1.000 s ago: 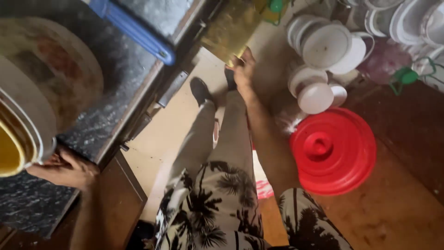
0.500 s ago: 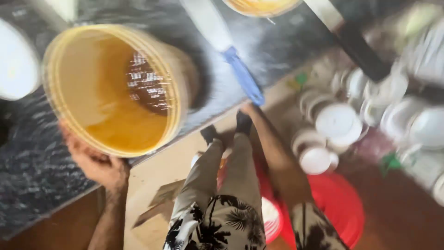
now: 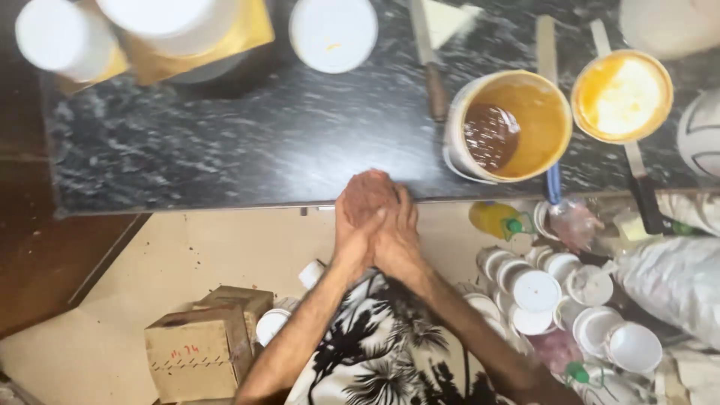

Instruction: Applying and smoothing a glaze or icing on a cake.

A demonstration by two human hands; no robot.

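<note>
A brown lump of paste (image 3: 369, 193) sits pressed between my two hands at the front edge of the black stone counter (image 3: 247, 142). My left hand (image 3: 352, 232) cups it from the left and my right hand (image 3: 397, 236) from the right, palms together. A yellow-smeared tub (image 3: 510, 124) with brown paste in its bottom stands on the counter to the right of my hands. A second tub (image 3: 621, 94) with yellow contents stands further right.
White lidded containers (image 3: 334, 31) and a gold board (image 3: 195, 45) stand at the counter's back. Knives (image 3: 427, 56) lie near the tubs. Below the counter are several white cups (image 3: 536, 292), a yellow bottle (image 3: 495, 219), a cardboard box (image 3: 199, 349) and a plastic bag (image 3: 675, 277).
My view swung from the floor back over the counter. The yellow tub left my left hand and now stands on the counter. Both hands came together around the brown lump.
</note>
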